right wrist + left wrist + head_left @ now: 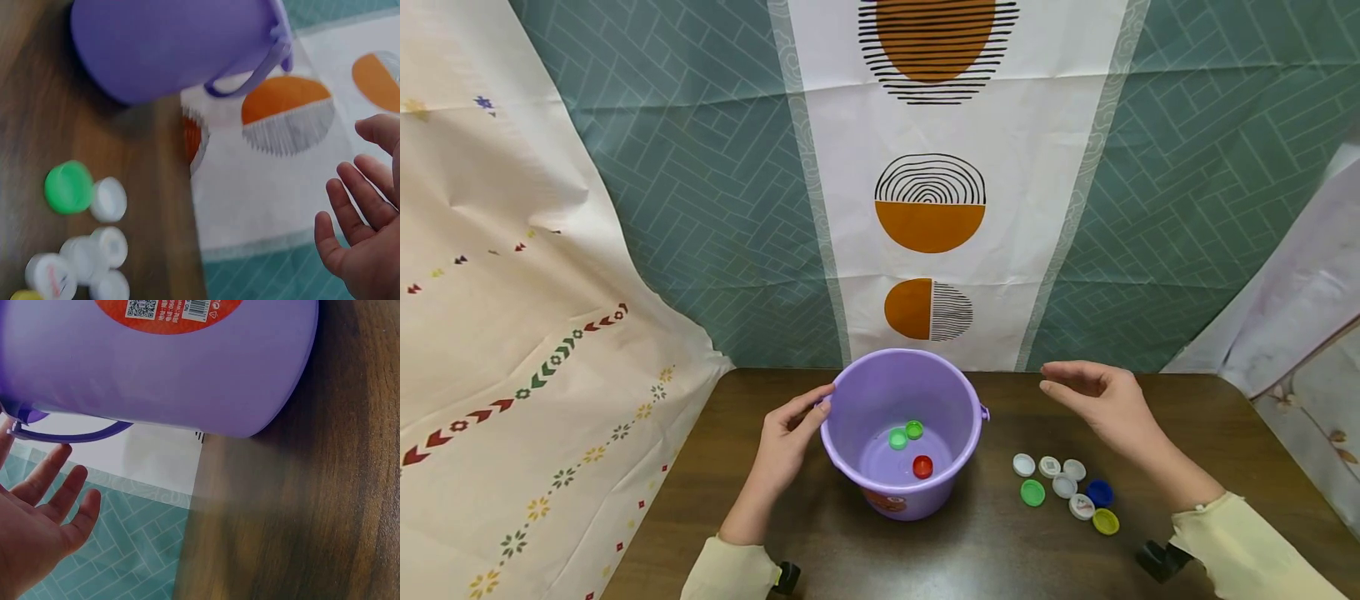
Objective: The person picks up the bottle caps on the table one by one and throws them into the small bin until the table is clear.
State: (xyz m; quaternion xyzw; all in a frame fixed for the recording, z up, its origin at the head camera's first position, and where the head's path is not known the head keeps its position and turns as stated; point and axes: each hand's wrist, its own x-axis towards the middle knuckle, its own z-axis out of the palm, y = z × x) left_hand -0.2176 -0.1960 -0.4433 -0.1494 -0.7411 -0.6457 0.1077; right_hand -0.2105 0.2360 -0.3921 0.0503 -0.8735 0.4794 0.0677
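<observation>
A purple bucket [880, 467] stands upright on the table, its inside visible from above. Two green bottle caps [898, 438] and a red bottle cap [922, 467] lie on its floor. At the bucket's left rim, my left hand [786, 437] holds it by the handle lug between thumb and index finger; the other fingers [65, 494] spread loosely outside the wall. My right hand [1105, 404] hovers right of the bucket, holding nothing, fingers loosely bent. Below it lie several white bottle caps [1065, 486], a green cap [1032, 492], a blue cap [1101, 493] and a yellow cap [1106, 522].
The dark wooden table [970, 550] ends at a hanging cloth [715, 208] behind the bucket. A cream patterned cloth [512, 333] drapes along the left side, and a pale one [1300, 283] hangs at the right. The bucket's purple handle [250, 78] hangs down at the back.
</observation>
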